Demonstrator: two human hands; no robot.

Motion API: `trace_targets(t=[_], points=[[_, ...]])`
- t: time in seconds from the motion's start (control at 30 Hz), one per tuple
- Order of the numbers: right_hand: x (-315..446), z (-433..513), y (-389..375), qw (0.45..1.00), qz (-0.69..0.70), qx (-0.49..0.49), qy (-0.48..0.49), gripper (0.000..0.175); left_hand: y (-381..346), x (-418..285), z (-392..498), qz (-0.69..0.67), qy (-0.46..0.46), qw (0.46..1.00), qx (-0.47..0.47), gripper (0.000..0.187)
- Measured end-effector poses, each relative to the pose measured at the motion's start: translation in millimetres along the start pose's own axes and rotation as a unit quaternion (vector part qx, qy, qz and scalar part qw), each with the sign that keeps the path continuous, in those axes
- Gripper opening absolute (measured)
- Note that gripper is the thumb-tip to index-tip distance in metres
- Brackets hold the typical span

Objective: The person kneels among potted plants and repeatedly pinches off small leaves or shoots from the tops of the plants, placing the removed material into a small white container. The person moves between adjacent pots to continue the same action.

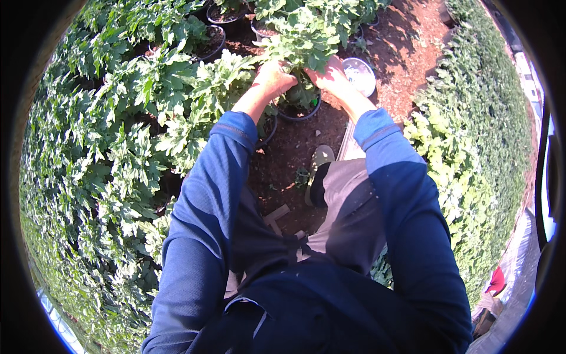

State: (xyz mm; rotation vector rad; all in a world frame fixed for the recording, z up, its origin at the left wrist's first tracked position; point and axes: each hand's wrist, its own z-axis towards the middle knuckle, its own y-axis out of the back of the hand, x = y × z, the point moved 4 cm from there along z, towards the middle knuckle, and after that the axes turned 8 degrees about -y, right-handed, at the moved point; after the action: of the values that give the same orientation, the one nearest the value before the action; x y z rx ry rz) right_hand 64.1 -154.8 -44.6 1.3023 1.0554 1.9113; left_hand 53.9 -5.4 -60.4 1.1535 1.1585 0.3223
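A leafy green potted plant (300, 42) stands in front of me, its round plastic pot (305, 116) resting on reddish soil. My left hand (275, 79) is at the left side of its foliage, thumb and fingers bent near the stems. On the right side, my right hand (329, 77) reaches in among the leaves, and its fingertips are hidden by them. Whether either hand grips a stem or leaf cannot be told. Beside my right wrist is a round, pale tub (359, 76), its contents unclear. A small bright green spot shows inside the pot's rim.
Dense leafy plants (132, 93) in pots fill the left side. Another pot (212, 42) stands further ahead. A long plant bed (477, 132) runs along the right, beyond a soil path (411, 53). A pale board (351, 141) lies by my shoe (323, 157).
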Motion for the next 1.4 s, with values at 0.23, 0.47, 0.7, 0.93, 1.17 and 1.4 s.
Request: trace_targets(t=[0.23,0.47,0.7,0.93,1.17,1.4], points=[[-19,2,-10,0.992,0.037,0.107,-0.058,0.023,-3,11,-7,-0.195,0.114,0.967,-0.12,0.042],[-4,0,2,0.991,-0.01,0.089,-0.094,0.028,-8,11,-8,-0.168,0.107,0.973,-0.118,0.043],[-13,-4,-5,0.988,0.143,0.058,-0.011,0.03,-9,10,-5,-0.062,0.126,0.981,-0.133,0.041],[10,-1,16,0.998,-0.001,0.065,-0.018,0.026,-3,0,-11,-0.122,0.113,0.981,-0.101,0.045],[15,-11,12,0.984,-0.136,0.015,0.118,0.026,-20,2,-6,0.087,0.017,0.996,0.024,0.028],[0,0,1,0.984,-0.128,0.099,0.071,0.025,-16,13,-6,-0.136,0.12,0.98,-0.077,0.037]])
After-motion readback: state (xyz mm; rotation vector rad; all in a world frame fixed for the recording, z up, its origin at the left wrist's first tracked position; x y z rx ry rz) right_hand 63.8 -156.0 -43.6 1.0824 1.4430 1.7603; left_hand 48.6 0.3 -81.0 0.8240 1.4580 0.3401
